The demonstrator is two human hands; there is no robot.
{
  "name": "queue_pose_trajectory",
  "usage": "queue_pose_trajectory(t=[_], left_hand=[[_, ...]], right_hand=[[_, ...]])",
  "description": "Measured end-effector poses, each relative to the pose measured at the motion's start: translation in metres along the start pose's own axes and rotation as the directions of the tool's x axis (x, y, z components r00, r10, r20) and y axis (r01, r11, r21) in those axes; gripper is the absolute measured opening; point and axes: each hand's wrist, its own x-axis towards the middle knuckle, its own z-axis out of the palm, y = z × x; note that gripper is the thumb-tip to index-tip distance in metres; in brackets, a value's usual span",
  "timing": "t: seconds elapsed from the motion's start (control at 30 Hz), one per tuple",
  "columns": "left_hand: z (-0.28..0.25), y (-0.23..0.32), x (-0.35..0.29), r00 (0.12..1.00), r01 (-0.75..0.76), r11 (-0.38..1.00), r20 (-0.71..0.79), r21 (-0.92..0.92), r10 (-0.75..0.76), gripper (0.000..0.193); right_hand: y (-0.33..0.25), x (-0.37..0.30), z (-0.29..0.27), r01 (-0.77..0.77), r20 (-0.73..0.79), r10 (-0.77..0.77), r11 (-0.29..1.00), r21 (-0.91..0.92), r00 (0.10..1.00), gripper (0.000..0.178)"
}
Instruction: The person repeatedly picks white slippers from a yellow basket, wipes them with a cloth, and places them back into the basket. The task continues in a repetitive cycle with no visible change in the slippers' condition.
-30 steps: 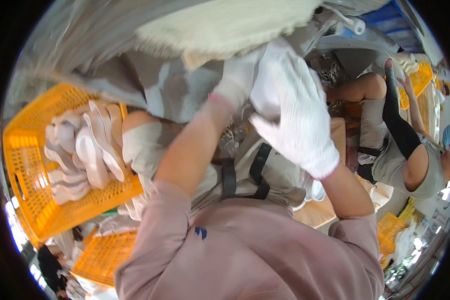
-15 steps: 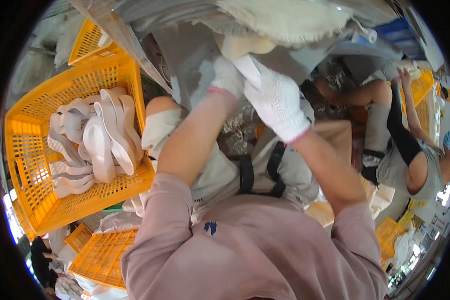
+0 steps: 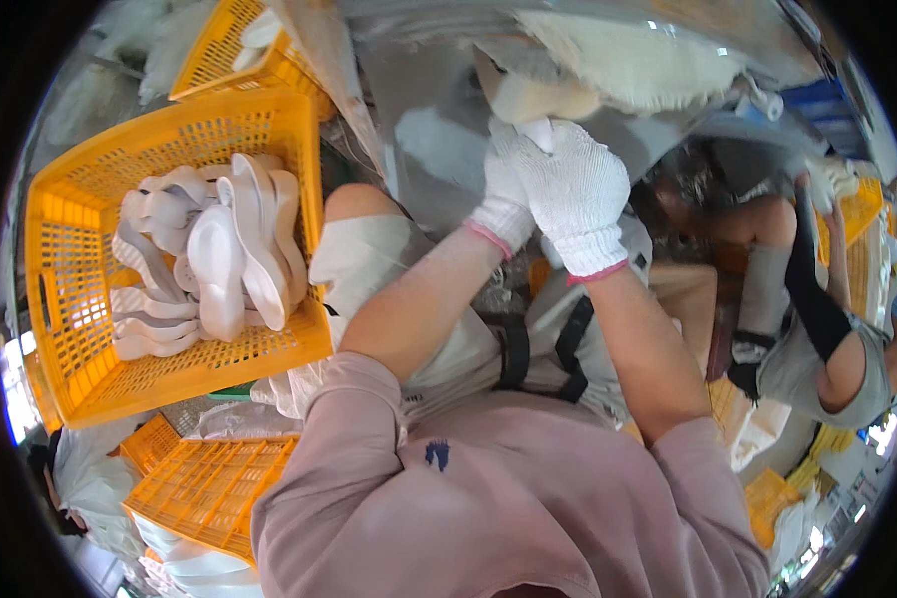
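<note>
1. Two white-gloved hands, pink-cuffed, are meeting in front of the person: right hand [image 3: 575,187] is closing on a small white piece [image 3: 537,134]; left hand [image 3: 507,179] is pressing alongside, its fingers hiding, so its grip cannot be told.
2. Large yellow crate [image 3: 199,375], perforated, is standing tilted in view at the person's left, well apart from the gloves.
3. Lower yellow crate [image 3: 209,488] is sitting beneath it in view, near the person's left sleeve.
4. Cream fringed cloth [image 3: 638,62] is hanging above and to the right of the gloves.
5. Pale shoe-sole shapes [image 3: 252,244] are lying heaped in the large crate, several standing on edge.
6. Cream rounded block [image 3: 540,98] is sitting just beyond the gloves' upper edge; whether the piece is touching it cannot be told.
7. White piece: it is lying between the hands at their upper edge, mostly hiding. Compared with half a second ago, less of it is showing, and the hands are appearing farther right in view.
</note>
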Motion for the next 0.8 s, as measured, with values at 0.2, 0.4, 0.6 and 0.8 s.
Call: queue_pose_trajectory(t=[0.2,0.4,0.6,0.8], left_hand=[[-0.016,0.029,-0.010,0.787,-0.614,0.405,0.480,0.678,0.389,0.036],[-0.007,0.033,0.010,0.762,0.644,0.499,0.436,-0.579,-0.478,0.040],[-0.008,0.045,0.036,0.883,0.468,0.616,0.315,-0.634,-0.347,0.049],[-0.028,0.036,-0.013,0.848,0.515,0.808,0.307,-0.286,-0.431,0.054]], right_hand=[[0.003,-0.012,-0.026,-0.010,-0.139,0.025,0.994,0.106,0.990,0.024],[-0.015,0.014,-0.059,-0.197,0.429,0.034,0.919,0.341,0.902,0.022],[-0.025,0.008,-0.072,-0.274,0.515,-0.008,0.840,0.468,0.857,0.039],[0.007,-0.072,-0.100,-0.493,0.648,0.302,0.860,0.131,0.699,0.060]])
